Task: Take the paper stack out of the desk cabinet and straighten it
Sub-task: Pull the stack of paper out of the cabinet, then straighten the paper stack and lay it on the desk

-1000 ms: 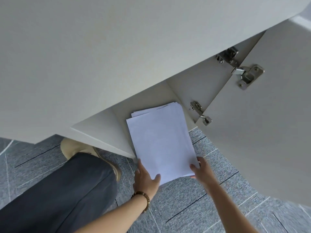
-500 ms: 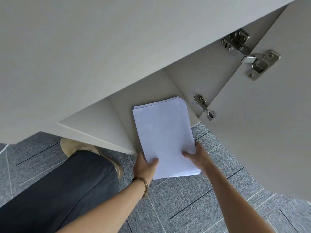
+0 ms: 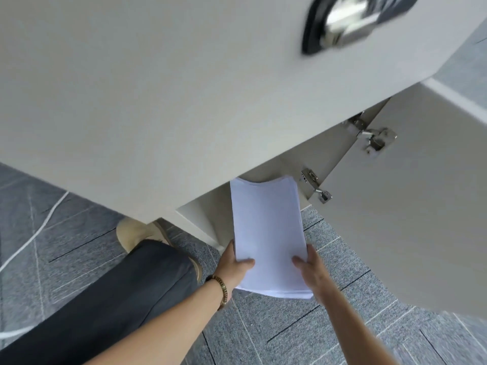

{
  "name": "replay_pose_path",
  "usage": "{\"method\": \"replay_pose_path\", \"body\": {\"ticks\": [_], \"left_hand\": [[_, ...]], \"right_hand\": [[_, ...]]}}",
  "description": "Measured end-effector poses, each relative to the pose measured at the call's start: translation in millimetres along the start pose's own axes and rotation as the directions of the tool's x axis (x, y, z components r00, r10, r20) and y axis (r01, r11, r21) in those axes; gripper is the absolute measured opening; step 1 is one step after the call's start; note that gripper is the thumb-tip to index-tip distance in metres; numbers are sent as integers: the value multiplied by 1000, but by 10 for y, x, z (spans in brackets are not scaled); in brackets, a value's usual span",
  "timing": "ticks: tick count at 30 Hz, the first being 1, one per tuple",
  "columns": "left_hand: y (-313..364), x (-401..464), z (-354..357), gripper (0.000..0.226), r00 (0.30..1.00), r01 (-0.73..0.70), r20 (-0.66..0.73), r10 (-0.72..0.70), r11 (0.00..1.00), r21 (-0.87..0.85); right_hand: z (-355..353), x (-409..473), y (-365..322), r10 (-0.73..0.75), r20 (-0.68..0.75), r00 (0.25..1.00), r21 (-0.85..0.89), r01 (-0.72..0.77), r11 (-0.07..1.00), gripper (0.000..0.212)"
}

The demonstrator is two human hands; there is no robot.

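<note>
A white paper stack [image 3: 267, 227] pokes out of the open desk cabinet [image 3: 210, 217], its far end bowed upward under the desk edge. My left hand [image 3: 235, 267] grips the stack's near left corner, thumb on top. Gripping the near right side is my right hand [image 3: 311, 270], thumb also on the top sheet. The near edge of the stack hangs out over the floor, its sheets slightly fanned. The far end is partly hidden by the desk top.
The white desk top [image 3: 158, 88] fills the upper view, with a blurred dark and metallic object [image 3: 350, 19] on it. The open cabinet door [image 3: 411, 219] with metal hinges [image 3: 371, 139] stands right. My dark trouser knee [image 3: 126, 293] and beige shoe [image 3: 134, 233] are on grey carpet at left.
Both hands have drawn the stack farther out of the cabinet toward me, and it now bows at its far end. The view has tilted up, showing more desk top.
</note>
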State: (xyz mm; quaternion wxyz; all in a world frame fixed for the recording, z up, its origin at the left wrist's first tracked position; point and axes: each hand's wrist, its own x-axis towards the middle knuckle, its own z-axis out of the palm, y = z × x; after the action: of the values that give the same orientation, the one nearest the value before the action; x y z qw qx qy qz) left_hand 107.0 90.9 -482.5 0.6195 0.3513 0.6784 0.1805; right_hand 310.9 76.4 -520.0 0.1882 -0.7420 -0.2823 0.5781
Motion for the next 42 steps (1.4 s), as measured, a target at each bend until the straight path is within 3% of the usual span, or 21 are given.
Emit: {"method": "replay_pose_path", "body": {"ticks": [4, 8, 10, 15, 19, 23, 31, 34, 38, 42], "left_hand": [[263, -463, -124, 49, 997, -71, 34, 69, 995, 74], [622, -1015, -255, 47, 996, -80, 60, 71, 984, 162], [787, -1279, -312, 45, 995, -61, 82, 47, 983, 171], [1155, -2151, -409, 62, 987, -94, 140, 75, 987, 134], [1273, -2908, -396, 46, 973, -145, 190, 128, 986, 79], [1292, -3608, -376, 47, 949, -213, 245, 200, 977, 30], [1351, -4707, -492, 44, 907, -278, 298, 299, 954, -112], [1507, -5070, -629, 49, 897, -285, 278, 343, 931, -228], [1843, -5625, -936, 30, 860, -345, 279, 428, 889, -301], [2100, -6068, -1366, 28, 848, -417, 193, 494, 845, -334]], "right_hand": [[-100, -599, -190, -25, 4, 1000, 72, 24, 997, 39], [-222, -1321, -315, -72, -9, 997, 92, 73, 993, 46], [-332, -1724, -397, -114, -18, 993, 75, 115, 991, 39], [-694, -2683, -448, -260, -55, 964, 85, 264, 961, 44], [-885, -3388, -434, -317, -122, 941, 121, 331, 936, 38], [-1021, -4018, -387, -389, -182, 903, 91, 409, 908, 41], [-1206, -5219, -442, -571, -245, 783, 39, 597, 801, 33], [-1227, -5651, -651, -636, -243, 733, 38, 662, 748, 33], [-1186, -6155, -1023, -742, -198, 640, -4, 757, 654, 23], [-1048, -6529, -1483, -802, -173, 571, -5, 814, 581, 20]]}}
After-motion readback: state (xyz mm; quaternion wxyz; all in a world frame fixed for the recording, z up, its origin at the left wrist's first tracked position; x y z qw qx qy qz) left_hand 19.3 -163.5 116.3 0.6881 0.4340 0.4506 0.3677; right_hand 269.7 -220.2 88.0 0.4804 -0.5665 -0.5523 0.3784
